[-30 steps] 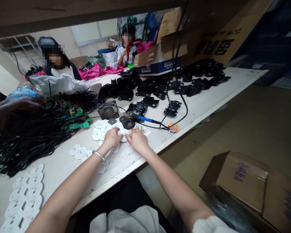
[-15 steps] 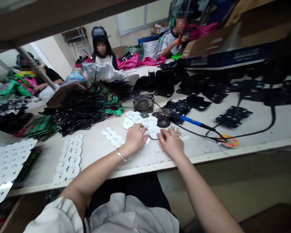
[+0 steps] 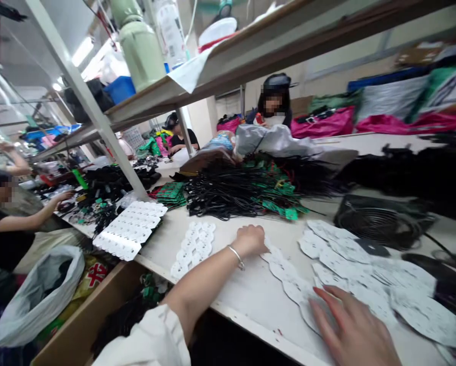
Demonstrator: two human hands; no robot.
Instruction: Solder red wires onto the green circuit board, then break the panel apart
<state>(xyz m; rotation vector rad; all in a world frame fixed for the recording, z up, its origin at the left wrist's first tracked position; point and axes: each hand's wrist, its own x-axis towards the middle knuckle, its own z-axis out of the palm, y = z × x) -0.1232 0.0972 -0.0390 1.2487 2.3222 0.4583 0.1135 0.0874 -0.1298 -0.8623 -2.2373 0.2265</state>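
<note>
My left hand (image 3: 253, 239) rests on the white table (image 3: 247, 290) with its fingers curled at the end of a strip of white round circuit boards (image 3: 285, 269). A thin bracelet circles that wrist. My right hand (image 3: 352, 328) lies flat with fingers spread on a loose pile of the same white boards (image 3: 368, 267) near the table's front edge. Motion blurs the right hand slightly.
A black fan (image 3: 380, 223) sits behind the pile. Black cables with green circuit boards (image 3: 251, 188) are heaped at the back. White board panels (image 3: 195, 244) (image 3: 131, 229) lie left. A shelf post (image 3: 87, 101) rises at left. Other people work across and left (image 3: 7, 223).
The view has swung left and come closer to the table. My hands, together on one board before, are now apart: left on the strip, right flat on the pile.
</note>
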